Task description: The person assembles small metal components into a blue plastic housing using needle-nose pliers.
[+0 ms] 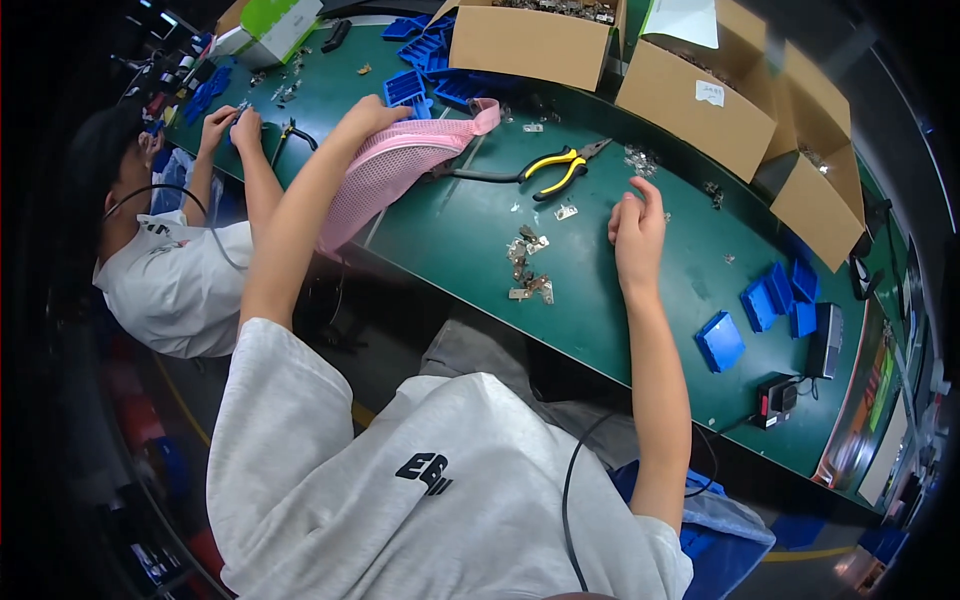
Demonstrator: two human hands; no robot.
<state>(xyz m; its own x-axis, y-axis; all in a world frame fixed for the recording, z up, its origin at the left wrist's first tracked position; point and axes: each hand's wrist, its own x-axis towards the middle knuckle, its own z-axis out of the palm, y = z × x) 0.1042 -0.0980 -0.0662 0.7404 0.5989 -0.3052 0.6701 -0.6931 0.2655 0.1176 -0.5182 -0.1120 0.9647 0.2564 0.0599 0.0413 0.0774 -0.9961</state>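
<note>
My left hand (375, 115) rests on top of a pink mesh bag (385, 175) that lies over the near edge of the green workbench (640, 310); the fingers are curled over the bag's upper side. My right hand (635, 225) hovers over the bench with fingers loosely bent, thumb and forefinger close together; I cannot make out anything in it. A small pile of metal parts (528, 265) lies between my hands. Yellow-handled pliers (560, 165) lie beyond the pile.
Open cardboard boxes (535, 40) (700, 100) (810, 190) stand along the far side. Blue plastic trays (430, 70) (775, 300) sit at the back and at the right. Another person (170, 270) works on my left, both hands on the bench.
</note>
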